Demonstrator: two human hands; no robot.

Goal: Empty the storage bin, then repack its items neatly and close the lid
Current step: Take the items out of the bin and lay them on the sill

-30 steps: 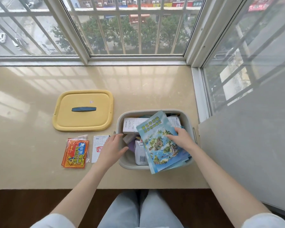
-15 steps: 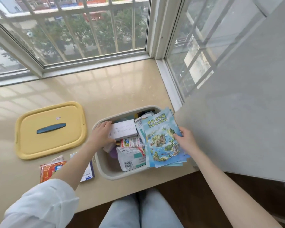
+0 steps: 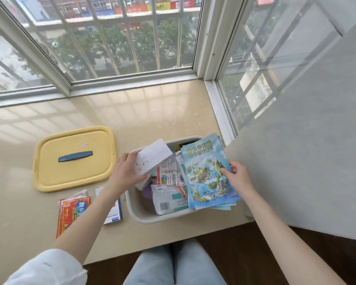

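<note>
Red sachets (image 3: pixel 72 212) and a small carton (image 3: pixel 115 215), perhaps medicine, are laid just left of the grey bin (image 3: pixel 144 217). Over its left side a white box (image 3: pixel 155 156) is gripped by the left hand (image 3: pixel 125 171); over its right, a blue brochure (image 3: pixel 207 173) is pinched by the right hand (image 3: pixel 239 177). Farther back, left of the bin, the yellow lid (image 3: pixel 74 173) is laid flat.

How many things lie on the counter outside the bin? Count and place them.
3: yellow lid left of the bin; red packet in front of the lid; white-and-blue box beside it, partly behind the forearm. More packets may lie under the red one.
</note>
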